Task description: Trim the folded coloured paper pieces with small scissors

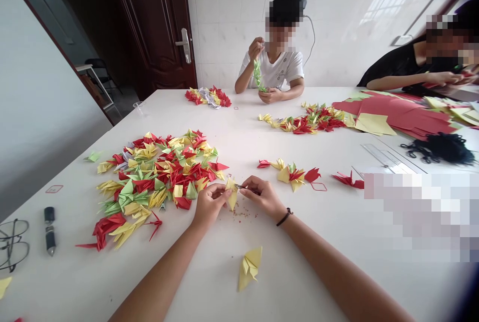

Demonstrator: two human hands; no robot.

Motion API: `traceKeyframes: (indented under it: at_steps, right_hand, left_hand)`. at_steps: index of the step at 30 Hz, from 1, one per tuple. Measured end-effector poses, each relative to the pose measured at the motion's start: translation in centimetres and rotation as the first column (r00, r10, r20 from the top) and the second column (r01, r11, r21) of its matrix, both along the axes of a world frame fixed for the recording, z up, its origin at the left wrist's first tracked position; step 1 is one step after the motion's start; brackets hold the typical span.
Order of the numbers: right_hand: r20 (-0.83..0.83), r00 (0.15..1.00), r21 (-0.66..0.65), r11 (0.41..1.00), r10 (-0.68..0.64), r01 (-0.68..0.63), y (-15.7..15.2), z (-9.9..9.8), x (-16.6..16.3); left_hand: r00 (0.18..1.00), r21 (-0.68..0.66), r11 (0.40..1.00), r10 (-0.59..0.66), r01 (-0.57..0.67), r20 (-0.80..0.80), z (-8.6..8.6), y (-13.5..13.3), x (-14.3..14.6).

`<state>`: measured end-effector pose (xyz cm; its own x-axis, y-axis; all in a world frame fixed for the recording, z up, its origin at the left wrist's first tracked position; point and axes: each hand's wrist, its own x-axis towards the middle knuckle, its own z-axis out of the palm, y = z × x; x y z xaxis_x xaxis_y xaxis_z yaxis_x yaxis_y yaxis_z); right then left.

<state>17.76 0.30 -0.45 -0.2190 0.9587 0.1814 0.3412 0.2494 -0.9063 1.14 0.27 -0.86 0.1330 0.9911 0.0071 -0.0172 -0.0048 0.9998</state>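
My left hand (210, 206) pinches a yellow folded paper crane (232, 199) above the middle of the table. My right hand (265, 197) is closed around a small, slim metal-tipped tool (238, 186), whose tip meets the crane's upper part. The fingers hide most of the tool, so its exact kind is unclear. Tiny red and yellow paper scraps (243, 210) lie scattered beneath both hands. Nearer to me, between my forearms, rests another yellow paper crane (249, 268). A big heap of red, yellow and green paper cranes (164, 162) spreads to the left of my left hand.
Across the table a person (277, 62) holds a green paper string; another person (404, 65) works at right. Red paper sheets (404, 112) and black thread (439, 148) lie at right. A pen (49, 229) and glasses (14, 244) lie at left, a clear cup (139, 108) farther back.
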Motion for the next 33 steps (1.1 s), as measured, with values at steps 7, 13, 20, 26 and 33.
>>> traceKeyframes:
  at_steps: [7, 13, 20, 26, 33]
  right_hand:
    - [-0.048, 0.999, 0.043, 0.999, -0.008, 0.01, 0.11, -0.29, 0.22]
    - [-0.088, 0.996, 0.028, 1.0, 0.007, -0.005, 0.17, -0.41, 0.25]
    - [-0.055, 0.998, 0.022, 0.999, 0.029, -0.028, 0.19, -0.42, 0.2]
    - [-0.041, 0.999, 0.024, 0.999, 0.026, -0.025, 0.16, -0.28, 0.13]
    - [-0.012, 1.0, 0.019, 0.999, 0.028, -0.028, 0.18, -0.19, 0.08]
  left_hand:
    - [1.0, 0.044, 0.999, -0.007, 0.008, -0.027, 0.23, -0.02, 0.11]
    - [0.998, 0.075, 0.997, 0.015, -0.01, -0.054, 0.27, -0.14, -0.04]
    - [0.995, -0.022, 0.995, 0.098, -0.098, -0.002, 0.51, -0.13, 0.08]
    - [0.993, 0.0, 0.993, 0.114, -0.114, -0.018, 0.56, -0.09, 0.03]
    - [0.997, 0.001, 0.997, 0.076, -0.076, 0.003, -0.11, 0.13, -0.04]
